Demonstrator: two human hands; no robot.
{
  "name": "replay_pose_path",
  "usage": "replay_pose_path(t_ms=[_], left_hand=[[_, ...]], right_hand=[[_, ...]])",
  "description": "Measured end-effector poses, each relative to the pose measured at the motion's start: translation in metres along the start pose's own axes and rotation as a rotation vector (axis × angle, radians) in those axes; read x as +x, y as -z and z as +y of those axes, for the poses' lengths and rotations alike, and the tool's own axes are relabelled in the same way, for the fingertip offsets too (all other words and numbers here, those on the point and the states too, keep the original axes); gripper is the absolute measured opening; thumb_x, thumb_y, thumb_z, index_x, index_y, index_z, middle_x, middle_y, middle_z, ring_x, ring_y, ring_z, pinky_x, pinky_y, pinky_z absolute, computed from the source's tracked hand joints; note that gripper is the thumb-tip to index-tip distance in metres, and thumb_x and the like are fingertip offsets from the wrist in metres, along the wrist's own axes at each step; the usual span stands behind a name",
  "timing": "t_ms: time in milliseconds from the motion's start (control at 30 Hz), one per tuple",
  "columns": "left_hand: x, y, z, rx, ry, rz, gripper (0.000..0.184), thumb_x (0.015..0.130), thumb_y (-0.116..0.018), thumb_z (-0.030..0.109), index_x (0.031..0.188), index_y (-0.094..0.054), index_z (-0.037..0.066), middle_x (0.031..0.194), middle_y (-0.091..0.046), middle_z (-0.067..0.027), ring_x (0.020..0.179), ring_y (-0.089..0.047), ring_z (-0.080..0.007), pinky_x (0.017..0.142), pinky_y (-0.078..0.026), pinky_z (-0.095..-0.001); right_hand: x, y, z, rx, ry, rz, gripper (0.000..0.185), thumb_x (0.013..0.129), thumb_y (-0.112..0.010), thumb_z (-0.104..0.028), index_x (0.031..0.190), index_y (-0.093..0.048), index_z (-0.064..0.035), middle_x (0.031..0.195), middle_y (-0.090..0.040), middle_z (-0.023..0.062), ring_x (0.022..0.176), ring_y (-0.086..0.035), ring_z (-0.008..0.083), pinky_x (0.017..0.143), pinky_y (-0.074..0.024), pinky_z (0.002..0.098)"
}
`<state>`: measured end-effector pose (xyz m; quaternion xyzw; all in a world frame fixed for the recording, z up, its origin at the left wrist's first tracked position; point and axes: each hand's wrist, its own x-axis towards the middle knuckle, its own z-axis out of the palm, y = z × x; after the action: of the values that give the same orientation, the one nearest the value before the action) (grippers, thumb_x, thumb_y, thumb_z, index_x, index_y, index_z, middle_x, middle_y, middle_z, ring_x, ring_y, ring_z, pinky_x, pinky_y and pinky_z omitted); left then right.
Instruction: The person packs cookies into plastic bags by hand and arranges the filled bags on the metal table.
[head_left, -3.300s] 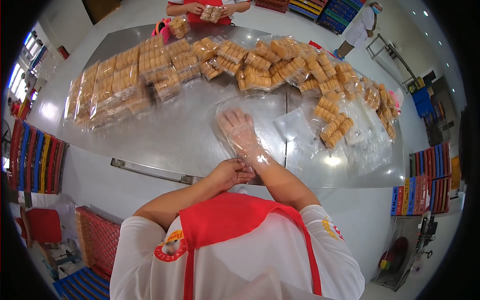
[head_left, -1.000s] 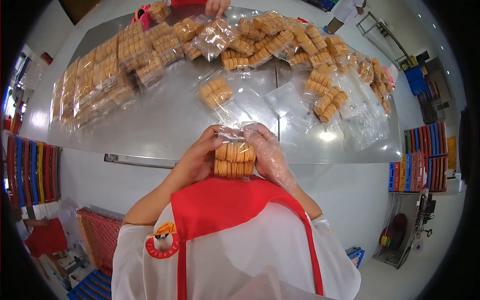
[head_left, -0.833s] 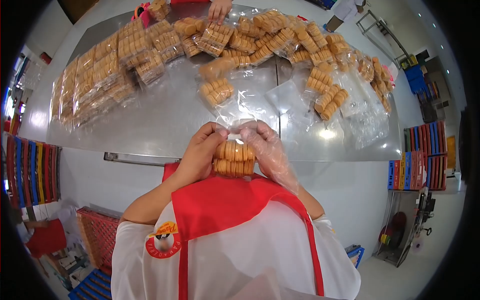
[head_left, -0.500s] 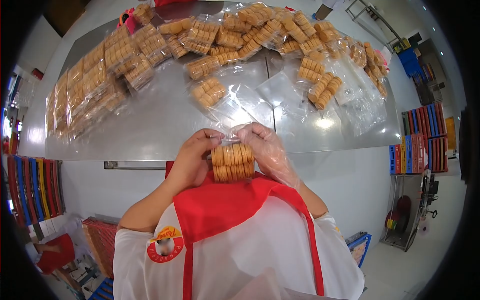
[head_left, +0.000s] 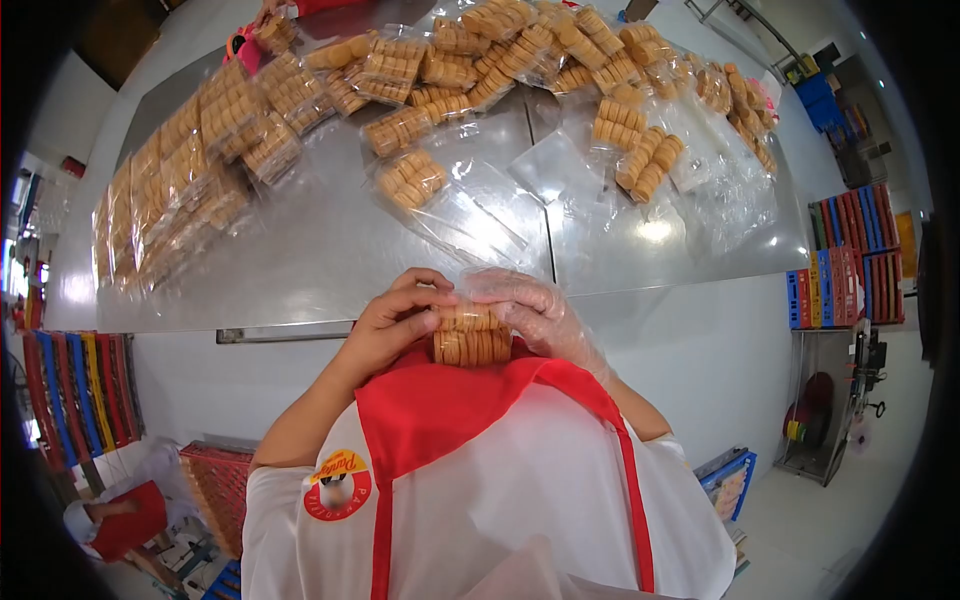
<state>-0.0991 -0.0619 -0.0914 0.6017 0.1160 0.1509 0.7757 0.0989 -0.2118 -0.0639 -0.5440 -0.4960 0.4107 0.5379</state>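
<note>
While its two rows of biscuits run left to right, the pack of biscuits (head_left: 472, 345) lies with its long axis roughly along the near edge of the table (head_left: 340, 240), the biscuits standing on edge, their flat faces turned left and right. It is held up between that edge and the red apron (head_left: 450, 405). The bare left hand (head_left: 400, 312) grips its left end, thumb pressed against it and fingers bent over the far side; the gloved right hand (head_left: 545, 315) closes on the far right corner. Whether the fingertips pinch the bag's film cannot be told. Beyond the hands lies a single pack (head_left: 411, 180), its loose film trailing toward the near right, with flat bags (head_left: 555, 165) farther right. A stack of packs (head_left: 180, 185) takes up the left, and a heap of packs (head_left: 520, 60) bars the far side. Between stack and single pack stretches smooth steel, reaching the near edge.
</note>
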Motion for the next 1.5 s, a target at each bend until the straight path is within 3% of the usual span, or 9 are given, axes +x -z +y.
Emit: replay_pose_path(t_ms=[133, 267, 333, 500, 567, 667, 1067, 1267, 1500], left_hand=[[0.023, -0.005, 0.001, 0.145, -0.018, 0.069, 0.018, 0.093, -0.061, 0.008, 0.107, -0.070, 0.002, 0.119, -0.054, -0.0069, 0.113, -0.053, -0.0176, 0.098, -0.042, -0.0303], [0.056, -0.026, 0.005, 0.345, 0.077, 0.116, 0.019, 0.095, -0.060, 0.011, 0.107, -0.068, -0.001, 0.113, -0.057, -0.0086, 0.102, -0.058, -0.0201, 0.090, -0.046, -0.0308], [0.071, -0.036, 0.004, 0.425, -0.025, 0.119, 0.019, 0.095, -0.059, 0.011, 0.105, -0.067, -0.002, 0.110, -0.057, -0.0091, 0.099, -0.058, -0.0196, 0.089, -0.046, -0.0299], [0.101, -0.067, 0.021, 0.657, -0.214, 0.240, 0.015, 0.094, -0.059, 0.014, 0.097, -0.065, 0.000, 0.113, -0.054, -0.0130, 0.090, -0.057, -0.0259, 0.085, -0.047, -0.0342], [0.114, -0.066, 0.004, 1.201, -0.478, 0.060, 0.011, 0.084, -0.065, 0.015, 0.090, -0.068, 0.006, 0.112, -0.052, -0.0121, 0.095, -0.054, -0.0311, 0.082, -0.048, -0.0391], [0.124, -0.070, -0.014, 1.680, -0.495, -0.181, 0.013, 0.072, -0.067, 0.016, 0.083, -0.069, 0.011, 0.113, -0.053, -0.0104, 0.098, -0.050, -0.0330, 0.079, -0.049, -0.0396], [0.117, -0.077, 0.021, 2.135, -0.190, -0.283, 0.030, 0.075, -0.067, 0.013, 0.103, -0.068, 0.005, 0.131, -0.047, -0.0215, 0.081, -0.061, -0.0296, 0.066, -0.053, -0.0351], [0.116, -0.070, 0.086, 1.958, -0.091, -0.527, 0.039, 0.077, -0.064, 0.007, 0.115, -0.065, 0.000, 0.142, -0.041, -0.0305, 0.085, -0.066, -0.0370, 0.078, -0.056, -0.0421], [0.143, -0.073, 0.145, 1.611, 0.119, -0.447, 0.053, 0.075, -0.062, 0.002, 0.127, -0.055, -0.002, 0.147, -0.041, -0.0196, 0.116, -0.059, -0.0383, 0.094, -0.051, -0.0429]], right_hand=[[0.006, 0.000, -0.030, -0.753, 0.126, -0.131, 0.064, 0.089, -0.070, -0.026, 0.142, -0.045, -0.0014, 0.123, -0.060, 0.0202, 0.114, -0.058, 0.0376, 0.100, -0.0454, 0.0438], [0.001, -0.012, -0.029, -0.862, 0.053, -0.018, 0.097, 0.078, -0.081, -0.027, 0.152, -0.024, -0.0006, 0.128, -0.056, 0.0247, 0.117, -0.056, 0.0418, 0.102, -0.0447, 0.0466], [0.004, -0.005, -0.018, -0.736, 0.004, 0.003, 0.097, 0.080, -0.078, -0.027, 0.153, -0.020, 0.0008, 0.127, -0.054, 0.0233, 0.113, -0.058, 0.0382, 0.097, -0.0480, 0.0442], [-0.028, 0.024, 0.008, 0.480, -0.184, 0.476, 0.088, 0.077, -0.075, -0.012, 0.150, -0.029, -0.0011, 0.130, -0.052, 0.0157, 0.118, -0.057, 0.0279, 0.098, -0.0512, 0.0402], [-0.040, 0.039, 0.021, 0.857, -0.139, 0.584, 0.085, 0.075, -0.074, -0.008, 0.149, -0.031, -0.0019, 0.132, -0.051, 0.0155, 0.119, -0.057, 0.0305, 0.099, -0.0519, 0.0441], [-0.055, 0.052, 0.030, 0.973, -0.125, 0.625, 0.081, 0.076, -0.071, -0.007, 0.148, -0.033, -0.0036, 0.133, -0.051, 0.0160, 0.121, -0.056, 0.0338, 0.100, -0.0517, 0.0513], [-0.033, 0.055, 0.039, 1.068, 0.045, 0.642, 0.079, 0.078, -0.062, -0.002, 0.150, -0.029, -0.0061, 0.138, -0.045, 0.0184, 0.121, -0.055, 0.0401, 0.090, -0.0563, 0.0601], [-0.009, 0.053, 0.018, 0.921, 0.231, 0.702, 0.084, 0.074, -0.065, 0.001, 0.150, -0.029, -0.0036, 0.139, -0.046, 0.0151, 0.125, -0.052, 0.0313, 0.106, -0.0466, 0.0491], [0.005, 0.041, -0.024, 0.429, 0.486, 0.639, 0.084, 0.078, -0.077, -0.016, 0.148, -0.033, -0.0017, 0.140, -0.048, 0.0140, 0.130, -0.049, 0.0262, 0.110, -0.0396, 0.0389]])
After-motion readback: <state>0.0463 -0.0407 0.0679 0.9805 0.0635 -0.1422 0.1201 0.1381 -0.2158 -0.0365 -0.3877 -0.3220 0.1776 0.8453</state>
